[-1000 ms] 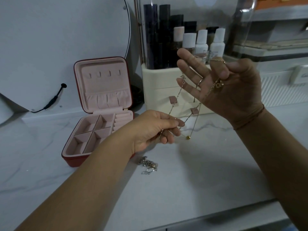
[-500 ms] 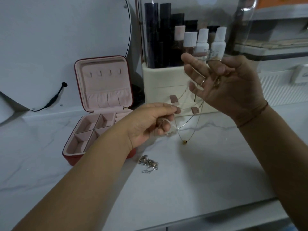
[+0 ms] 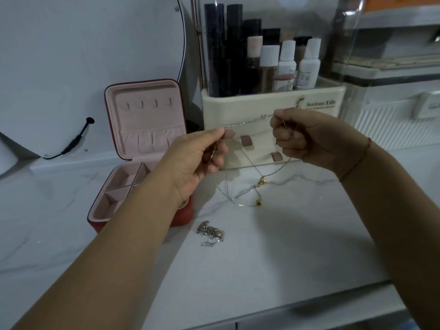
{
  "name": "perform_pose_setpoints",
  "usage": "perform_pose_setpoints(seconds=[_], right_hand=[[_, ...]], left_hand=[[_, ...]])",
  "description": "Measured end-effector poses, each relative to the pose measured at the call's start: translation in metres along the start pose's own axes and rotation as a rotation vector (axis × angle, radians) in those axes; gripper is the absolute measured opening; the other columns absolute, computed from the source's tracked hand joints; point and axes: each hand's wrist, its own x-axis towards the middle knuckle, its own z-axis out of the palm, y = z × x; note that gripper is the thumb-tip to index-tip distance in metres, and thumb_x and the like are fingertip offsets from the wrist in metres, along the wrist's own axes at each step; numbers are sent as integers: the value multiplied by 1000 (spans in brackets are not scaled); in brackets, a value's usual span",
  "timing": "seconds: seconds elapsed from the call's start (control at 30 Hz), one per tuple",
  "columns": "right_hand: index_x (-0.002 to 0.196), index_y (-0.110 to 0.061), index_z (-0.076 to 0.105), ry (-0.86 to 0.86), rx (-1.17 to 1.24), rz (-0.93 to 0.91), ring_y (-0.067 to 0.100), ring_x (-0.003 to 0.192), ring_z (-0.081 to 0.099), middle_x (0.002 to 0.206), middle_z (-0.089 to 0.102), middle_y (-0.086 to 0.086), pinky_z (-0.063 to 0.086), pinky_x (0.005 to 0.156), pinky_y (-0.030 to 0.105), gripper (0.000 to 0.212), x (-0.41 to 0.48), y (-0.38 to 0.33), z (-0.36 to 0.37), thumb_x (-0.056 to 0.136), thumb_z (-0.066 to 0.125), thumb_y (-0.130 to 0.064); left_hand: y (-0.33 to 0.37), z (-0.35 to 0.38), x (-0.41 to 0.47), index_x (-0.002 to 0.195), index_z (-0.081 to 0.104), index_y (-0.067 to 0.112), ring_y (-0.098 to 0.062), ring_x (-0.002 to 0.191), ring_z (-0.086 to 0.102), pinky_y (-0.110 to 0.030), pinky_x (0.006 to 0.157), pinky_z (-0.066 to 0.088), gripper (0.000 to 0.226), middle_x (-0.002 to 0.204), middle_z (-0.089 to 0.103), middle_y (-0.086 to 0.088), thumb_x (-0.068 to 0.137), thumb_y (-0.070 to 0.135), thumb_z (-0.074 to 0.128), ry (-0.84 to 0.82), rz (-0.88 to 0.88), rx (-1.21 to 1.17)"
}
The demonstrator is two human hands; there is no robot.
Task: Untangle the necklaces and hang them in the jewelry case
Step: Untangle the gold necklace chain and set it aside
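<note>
At centre left the jewelry case [image 3: 142,129] stands open on the bench [image 3: 285,246], its hooks [image 3: 148,104] bare, with a second tangle [image 3: 210,232] lying near it. The left hand [image 3: 197,163] pinches the necklace [image 3: 247,123], and the right hand [image 3: 307,139], spread wide a second ago with chain draped over it, now curls and pinches it too. One stretch runs taut between them with loops hanging below, so I judge untangling underway and hanging still ahead.
</note>
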Motion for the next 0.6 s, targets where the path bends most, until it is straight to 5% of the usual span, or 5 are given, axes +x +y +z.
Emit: perform_pose_setpoints(seconds=[0.33,0.6], right_hand=[[79,-15,58,25,-52,10,5,43,31,53,39,-7,29,42,15,16,-15,-29,-28,83,52,-29],[85,-10,59,144,-232,-2,7,44,29,56,41,-3,22,40,17,17,-34,-30,-32,95,48,-19]], left_hand=[[-4,-4,3,92,70,7,-6,41,42,-15,34,27,17,60,59,2,95,17,56,94,61,139],[-7,3,1,90,67,6,-5,40,47,-14,36,34,9,65,67,-2,92,11,59,93,41,206]])
